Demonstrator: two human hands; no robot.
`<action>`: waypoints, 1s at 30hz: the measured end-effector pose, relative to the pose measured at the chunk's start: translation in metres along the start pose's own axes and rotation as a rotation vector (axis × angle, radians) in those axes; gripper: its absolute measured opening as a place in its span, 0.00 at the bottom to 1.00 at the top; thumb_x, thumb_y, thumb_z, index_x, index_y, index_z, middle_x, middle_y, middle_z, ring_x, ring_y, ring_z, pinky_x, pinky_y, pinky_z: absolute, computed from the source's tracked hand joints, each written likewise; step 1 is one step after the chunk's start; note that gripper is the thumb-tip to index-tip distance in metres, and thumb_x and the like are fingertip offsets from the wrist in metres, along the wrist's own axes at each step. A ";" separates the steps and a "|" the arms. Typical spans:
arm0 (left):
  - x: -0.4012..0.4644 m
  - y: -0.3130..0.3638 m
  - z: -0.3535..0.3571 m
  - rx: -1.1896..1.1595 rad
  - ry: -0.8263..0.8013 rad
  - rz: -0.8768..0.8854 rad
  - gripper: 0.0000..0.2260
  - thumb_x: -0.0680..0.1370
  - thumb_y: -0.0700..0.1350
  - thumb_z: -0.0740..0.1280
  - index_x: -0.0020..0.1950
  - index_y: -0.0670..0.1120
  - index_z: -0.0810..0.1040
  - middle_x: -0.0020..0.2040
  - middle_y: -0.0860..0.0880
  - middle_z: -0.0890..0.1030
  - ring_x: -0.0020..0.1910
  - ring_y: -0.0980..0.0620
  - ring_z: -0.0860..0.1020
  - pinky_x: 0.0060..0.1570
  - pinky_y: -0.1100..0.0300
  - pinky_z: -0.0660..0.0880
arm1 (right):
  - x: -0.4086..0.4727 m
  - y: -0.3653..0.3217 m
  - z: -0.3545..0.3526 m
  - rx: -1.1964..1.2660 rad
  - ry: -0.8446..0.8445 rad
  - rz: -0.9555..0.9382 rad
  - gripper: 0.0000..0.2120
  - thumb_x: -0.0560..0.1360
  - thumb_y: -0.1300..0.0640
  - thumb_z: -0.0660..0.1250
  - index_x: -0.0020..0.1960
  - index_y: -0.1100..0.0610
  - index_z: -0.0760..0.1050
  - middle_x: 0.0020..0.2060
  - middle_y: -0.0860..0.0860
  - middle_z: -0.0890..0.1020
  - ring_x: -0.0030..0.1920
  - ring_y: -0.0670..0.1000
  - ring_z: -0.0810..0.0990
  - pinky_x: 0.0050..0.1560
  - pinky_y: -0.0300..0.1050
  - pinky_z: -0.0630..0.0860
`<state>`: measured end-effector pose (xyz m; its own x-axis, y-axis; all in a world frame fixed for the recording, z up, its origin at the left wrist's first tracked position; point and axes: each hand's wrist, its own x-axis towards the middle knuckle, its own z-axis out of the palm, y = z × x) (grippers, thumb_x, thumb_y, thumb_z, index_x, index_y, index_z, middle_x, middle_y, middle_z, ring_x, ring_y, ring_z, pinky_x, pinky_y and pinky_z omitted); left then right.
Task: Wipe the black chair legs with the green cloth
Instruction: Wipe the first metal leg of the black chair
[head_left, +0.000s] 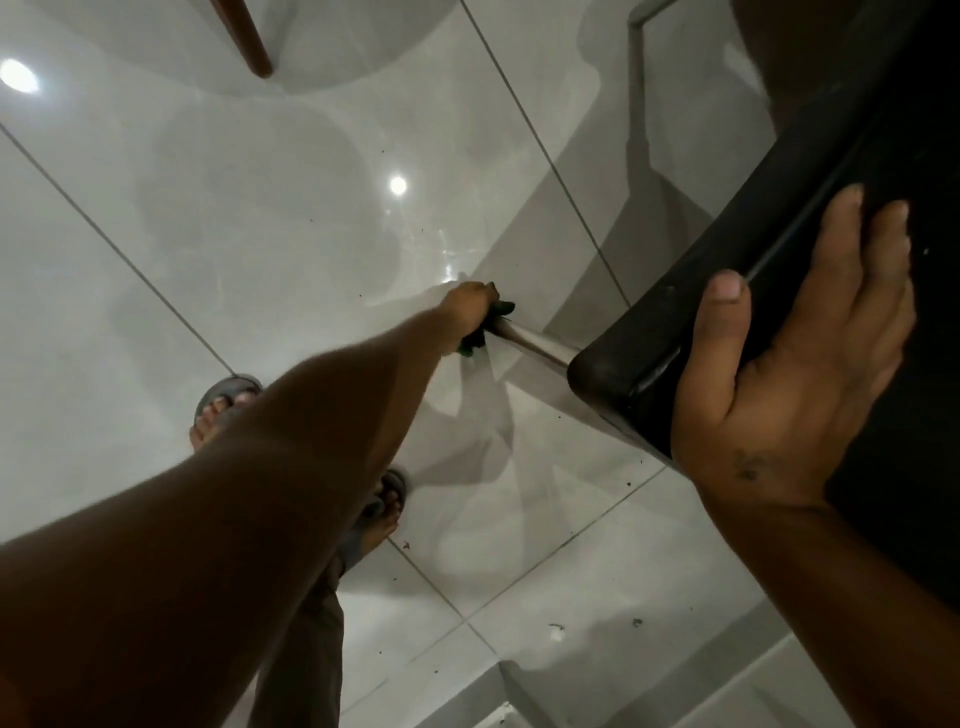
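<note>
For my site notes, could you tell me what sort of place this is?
Probably an indoor dining or living area of a home: glossy tiled floor, a black chair held by the right hand, and a wooden furniture leg.

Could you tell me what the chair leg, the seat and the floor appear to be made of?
Leg: probably polished metal, silvery with a bright streak. Seat: black, smooth, slightly glossy, possibly plastic or vinyl. Floor: glossy pale tiles, mirror-like reflections and grout lines.

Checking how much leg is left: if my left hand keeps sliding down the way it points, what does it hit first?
Probably the floor; the left hand with the green cloth looks near the chair leg bottom, though depth is unclear.
</note>
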<state>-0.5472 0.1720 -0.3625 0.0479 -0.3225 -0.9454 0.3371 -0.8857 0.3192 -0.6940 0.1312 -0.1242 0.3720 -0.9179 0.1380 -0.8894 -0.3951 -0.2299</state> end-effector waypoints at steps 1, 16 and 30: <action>-0.014 0.004 0.002 -0.003 0.028 0.003 0.16 0.82 0.46 0.64 0.66 0.40 0.75 0.57 0.35 0.79 0.34 0.46 0.73 0.39 0.53 0.73 | 0.000 -0.001 -0.001 -0.007 -0.007 0.004 0.34 0.82 0.40 0.54 0.81 0.59 0.59 0.80 0.62 0.60 0.80 0.63 0.59 0.77 0.66 0.57; -0.030 0.019 0.004 0.482 -0.096 0.147 0.16 0.79 0.49 0.67 0.64 0.43 0.80 0.58 0.43 0.81 0.51 0.42 0.81 0.50 0.51 0.81 | 0.000 0.001 0.001 -0.006 -0.001 -0.023 0.35 0.82 0.38 0.52 0.81 0.60 0.59 0.79 0.63 0.61 0.79 0.64 0.60 0.77 0.65 0.58; -0.176 0.029 0.014 -0.232 -0.137 0.082 0.19 0.82 0.50 0.64 0.73 0.56 0.69 0.57 0.46 0.79 0.50 0.46 0.81 0.56 0.45 0.81 | 0.000 -0.004 -0.002 -0.004 -0.035 0.006 0.35 0.81 0.41 0.56 0.81 0.60 0.59 0.80 0.63 0.59 0.80 0.63 0.57 0.78 0.65 0.55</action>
<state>-0.5595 0.1983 -0.1861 -0.0385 -0.4461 -0.8942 0.5441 -0.7599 0.3557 -0.6910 0.1331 -0.1210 0.3758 -0.9210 0.1028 -0.8928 -0.3896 -0.2263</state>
